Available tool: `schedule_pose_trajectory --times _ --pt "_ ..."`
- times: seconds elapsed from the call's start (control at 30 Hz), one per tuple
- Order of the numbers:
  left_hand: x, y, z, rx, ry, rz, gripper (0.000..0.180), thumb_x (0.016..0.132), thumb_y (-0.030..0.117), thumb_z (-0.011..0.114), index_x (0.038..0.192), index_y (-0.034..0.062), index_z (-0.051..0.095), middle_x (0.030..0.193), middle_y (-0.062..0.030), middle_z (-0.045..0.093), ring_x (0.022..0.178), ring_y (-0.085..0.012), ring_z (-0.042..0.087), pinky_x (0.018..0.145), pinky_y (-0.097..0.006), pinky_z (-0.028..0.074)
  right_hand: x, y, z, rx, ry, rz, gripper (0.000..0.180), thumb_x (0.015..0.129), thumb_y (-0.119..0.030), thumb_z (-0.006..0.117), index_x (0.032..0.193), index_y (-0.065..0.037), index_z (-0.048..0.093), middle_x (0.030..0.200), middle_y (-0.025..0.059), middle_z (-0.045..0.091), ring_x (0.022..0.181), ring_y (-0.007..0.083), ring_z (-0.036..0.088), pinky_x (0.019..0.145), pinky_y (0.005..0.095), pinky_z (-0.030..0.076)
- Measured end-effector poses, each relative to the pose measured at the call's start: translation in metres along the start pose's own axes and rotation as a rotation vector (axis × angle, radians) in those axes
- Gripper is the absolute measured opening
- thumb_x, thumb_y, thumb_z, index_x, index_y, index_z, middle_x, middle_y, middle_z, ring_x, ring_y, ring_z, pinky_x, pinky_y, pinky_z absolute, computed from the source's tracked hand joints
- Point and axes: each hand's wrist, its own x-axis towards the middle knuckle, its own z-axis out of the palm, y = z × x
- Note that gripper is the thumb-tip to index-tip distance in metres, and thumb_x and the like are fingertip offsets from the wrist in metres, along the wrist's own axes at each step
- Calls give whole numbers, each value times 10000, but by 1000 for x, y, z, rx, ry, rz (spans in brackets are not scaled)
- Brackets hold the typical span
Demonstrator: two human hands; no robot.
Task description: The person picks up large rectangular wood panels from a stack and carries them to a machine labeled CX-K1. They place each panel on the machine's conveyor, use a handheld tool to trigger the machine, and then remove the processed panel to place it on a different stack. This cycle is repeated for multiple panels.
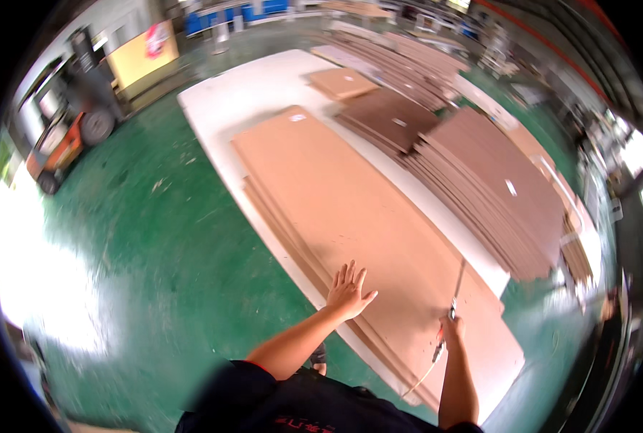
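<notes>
My left hand (348,294) is over the tan panel (336,195), fingers spread; I cannot tell whether it touches the surface. In my right hand (451,329) is an air blow gun (452,309) with a red part at the grip. Its long thin nozzle points away from me across the panel, near the right edge. From its lower end a thin yellowish hose (428,373) runs down toward the panel's near edge. The tan panel tops a low stack of similar panels, whose layered edges show on the left. Small dark specks lie on its surface near my left hand.
The stack rests on a large white board (220,94). Brown panels (494,173) are piled to the right, with a smaller tan panel (343,83) farther back. An orange forklift (72,130) stands at the far left on the green floor (155,238).
</notes>
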Motion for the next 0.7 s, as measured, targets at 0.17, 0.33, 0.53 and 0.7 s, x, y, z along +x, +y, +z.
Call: schedule_pose_trajectory --times 0.17,0.33,0.53,0.7 --pt "-19 27 53 152 -14 345 1010 720 656 702 1422 4 383 1519 -330 209 1397 -515 208 1135 -589 193 -41 -6 -5 -117 -23 18 537 822 -308 710 1304 -148 535 866 113 670 714 242 649 642 383 523" --pt "-22 66 46 255 -172 287 1009 737 609 725 1477 77 291 1545 -267 189 1416 -486 170 1129 -553 244 -43 42 -10 -221 290 -248 323 798 -313 627 1041 -109 684 1179 129 624 1147 305 545 978 435 432" --pt "-20 63 47 379 -318 186 1043 758 613 707 1520 92 221 1577 -271 115 1450 -441 133 1154 -518 222 -154 125 -113 -10 399 -105 200 793 -222 611 906 -68 670 977 172 667 917 383 621 813 461 507" --pt "-47 145 75 411 -393 -44 905 794 569 692 1458 64 344 1545 -243 234 1403 -446 246 1139 -521 256 -254 310 -222 778 599 112 176 881 -181 624 824 -14 632 684 86 647 592 175 644 530 295 496"
